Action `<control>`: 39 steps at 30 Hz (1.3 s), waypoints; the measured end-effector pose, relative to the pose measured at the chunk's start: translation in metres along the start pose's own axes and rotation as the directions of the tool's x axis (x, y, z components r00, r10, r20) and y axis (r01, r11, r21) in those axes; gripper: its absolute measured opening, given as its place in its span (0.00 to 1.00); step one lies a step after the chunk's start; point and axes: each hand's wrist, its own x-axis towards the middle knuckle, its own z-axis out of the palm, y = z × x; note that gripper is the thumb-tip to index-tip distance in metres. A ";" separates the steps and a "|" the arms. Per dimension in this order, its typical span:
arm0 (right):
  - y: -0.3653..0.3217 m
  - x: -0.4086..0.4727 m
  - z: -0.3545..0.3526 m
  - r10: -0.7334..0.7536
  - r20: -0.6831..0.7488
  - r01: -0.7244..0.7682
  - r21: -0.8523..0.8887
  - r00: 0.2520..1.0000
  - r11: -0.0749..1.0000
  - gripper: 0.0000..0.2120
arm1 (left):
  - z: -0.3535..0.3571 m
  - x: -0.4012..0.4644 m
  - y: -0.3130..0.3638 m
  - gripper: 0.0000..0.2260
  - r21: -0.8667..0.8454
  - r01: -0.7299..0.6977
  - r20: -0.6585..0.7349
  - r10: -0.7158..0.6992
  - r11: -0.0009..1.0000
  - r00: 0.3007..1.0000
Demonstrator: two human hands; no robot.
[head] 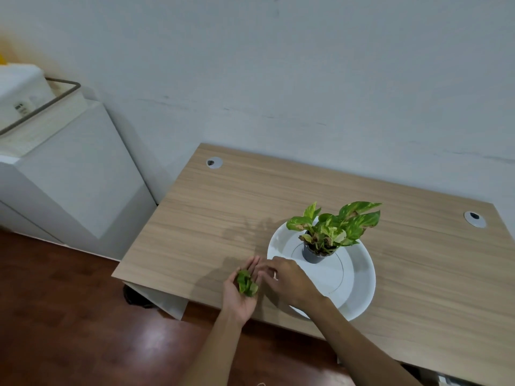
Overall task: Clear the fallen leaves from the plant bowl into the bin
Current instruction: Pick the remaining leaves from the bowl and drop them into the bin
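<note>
A wide white bowl sits on the wooden desk with a small grey pot of green variegated leaves standing in it. My left hand lies palm up just left of the bowl, cupping a small pile of green fallen leaves. My right hand hovers over the bowl's left rim, palm down, its fingers reaching toward the left palm; whether they pinch a leaf is hidden. No loose leaves show on the visible white of the bowl. No bin is in view.
A white cabinet with a metal rail stands left of the desk, above dark wood floor. Two round cable grommets sit in the desk's back corners. A wall runs right behind the desk.
</note>
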 end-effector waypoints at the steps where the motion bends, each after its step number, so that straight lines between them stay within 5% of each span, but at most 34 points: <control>1: 0.003 -0.002 0.001 0.025 -0.018 -0.025 -0.026 1.000 0.999 0.10 | -0.004 -0.001 0.002 0.20 -0.033 -0.011 -0.010 0.011 0.999 1.000; 8: 0.007 -0.008 0.026 -0.031 0.075 0.059 -0.406 0.997 0.912 0.15 | -0.042 -0.008 0.018 0.20 -0.157 -0.060 -0.071 0.049 0.986 0.996; 11: 0.002 -0.010 0.034 -0.122 0.118 0.167 -0.541 0.985 0.824 0.09 | -0.053 -0.012 0.022 0.20 -0.172 -0.071 -0.091 0.056 0.983 0.994; 19: -0.006 -0.004 0.050 -0.185 0.176 0.255 -0.679 0.967 0.688 0.07 | -0.060 -0.014 0.026 0.20 -0.151 -0.072 -0.090 0.058 0.986 0.994; 32: -0.012 0.003 0.048 -0.108 0.211 0.224 -0.664 0.971 0.713 0.05 | -0.063 -0.011 0.032 0.19 -0.145 -0.071 -0.086 0.058 0.987 0.995; 36: -0.024 0.012 0.040 -0.088 0.124 0.131 -0.400 0.988 0.907 0.12 | -0.058 -0.011 0.031 0.19 -0.101 -0.084 -0.078 0.076 0.991 0.994; 39: -0.041 0.021 0.035 -0.153 0.082 0.170 -0.278 0.985 0.945 0.10 | -0.052 -0.008 0.031 0.20 -0.062 -0.066 -0.062 0.062 0.996 0.996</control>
